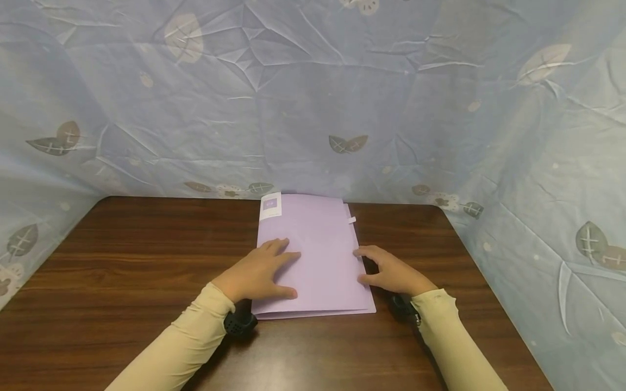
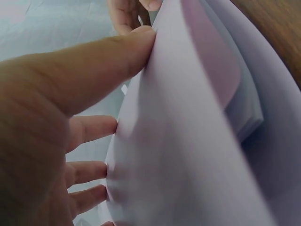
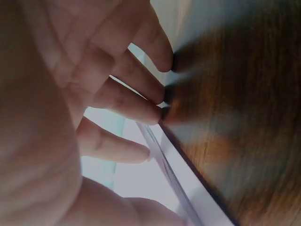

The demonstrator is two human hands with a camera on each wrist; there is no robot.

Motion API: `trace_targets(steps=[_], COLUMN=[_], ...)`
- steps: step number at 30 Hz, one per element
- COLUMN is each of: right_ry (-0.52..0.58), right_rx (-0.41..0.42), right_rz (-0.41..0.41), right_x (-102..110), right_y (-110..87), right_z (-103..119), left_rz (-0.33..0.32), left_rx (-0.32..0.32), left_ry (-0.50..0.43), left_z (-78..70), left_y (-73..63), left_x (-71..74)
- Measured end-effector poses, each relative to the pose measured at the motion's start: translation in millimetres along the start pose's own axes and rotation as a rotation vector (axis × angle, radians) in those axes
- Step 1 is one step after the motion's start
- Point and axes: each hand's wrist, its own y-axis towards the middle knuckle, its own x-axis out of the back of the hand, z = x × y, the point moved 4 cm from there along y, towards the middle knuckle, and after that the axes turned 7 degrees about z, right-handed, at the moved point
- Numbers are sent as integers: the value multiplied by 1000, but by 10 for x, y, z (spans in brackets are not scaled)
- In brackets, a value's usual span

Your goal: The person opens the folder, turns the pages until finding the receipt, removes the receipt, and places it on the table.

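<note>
A light purple folder (image 1: 325, 255) lies on the table with its front cover over its contents. A white label (image 1: 270, 206) is at its top left corner, and a small white tab (image 1: 352, 220) sticks out on the right edge. My left hand (image 1: 256, 273) is spread over the left half of the cover, its thumb and fingertips touching it. In the left wrist view, several sheets (image 2: 247, 120) show inside the slightly gaping folder. My right hand (image 1: 393, 271) is at the right edge, thumb and index finger on the cover's margin, other fingertips down at the tabletop.
The dark brown wooden table (image 1: 146, 255) extends to both sides of the folder. A pale blue leaf-patterned cloth (image 1: 303, 108) hangs behind and beside it, close to the folder's far edge. Black wrist cameras (image 1: 239, 321) sit under both sleeves.
</note>
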Motion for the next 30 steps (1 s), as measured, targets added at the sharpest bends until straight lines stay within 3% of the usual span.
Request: trace_targets(steps=[10, 20, 30], right_ry=[-57, -25, -28], right_rx=[-60, -106, -119], right_rz=[52, 55, 61], right_x=[-39, -51, -62], right_y=[-6, -28, -16], right_z=[53, 72, 83], left_rz=[41, 74, -15], left_rx=[6, -58, -88], left_ry=[55, 125, 283], left_z=[-97, -450, -765], left_y=[-17, 48, 218], left_x=[43, -68, -263])
